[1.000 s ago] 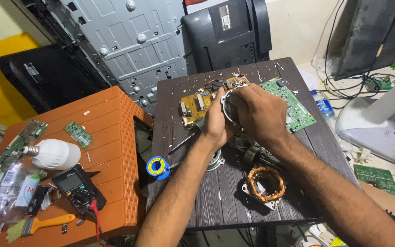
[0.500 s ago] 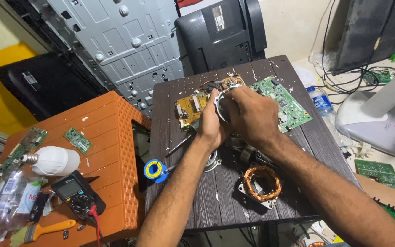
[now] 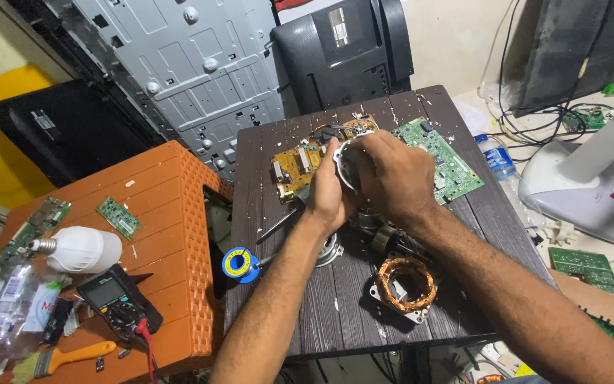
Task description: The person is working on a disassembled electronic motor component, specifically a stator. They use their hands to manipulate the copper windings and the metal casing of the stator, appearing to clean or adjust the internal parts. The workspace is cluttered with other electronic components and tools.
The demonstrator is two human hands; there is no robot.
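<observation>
Over the middle of a dark wooden table (image 3: 456,235), my left hand (image 3: 327,192) and my right hand (image 3: 390,174) together grip a round silver metal motor housing (image 3: 345,162), mostly hidden by the fingers. Behind the hands lie a yellow circuit board (image 3: 294,165) and a green circuit board (image 3: 449,160). A copper-wound motor stator (image 3: 405,283) rests on the table near my right forearm. A metal end cap (image 3: 332,250) peeks out beside my left wrist, and a thin metal tool (image 3: 277,224) lies to its left.
A blue-and-yellow solder spool (image 3: 239,264) sits at the table's left edge. On the orange plastic stool (image 3: 179,213) are a white bulb (image 3: 83,249), a multimeter (image 3: 116,302), small green boards and a brush (image 3: 65,358). Grey metal panel, black monitors, bottle and cables lie behind.
The view has shifted slightly. Both hands stay closed around the motor housing, with only small movement of the fingers.
</observation>
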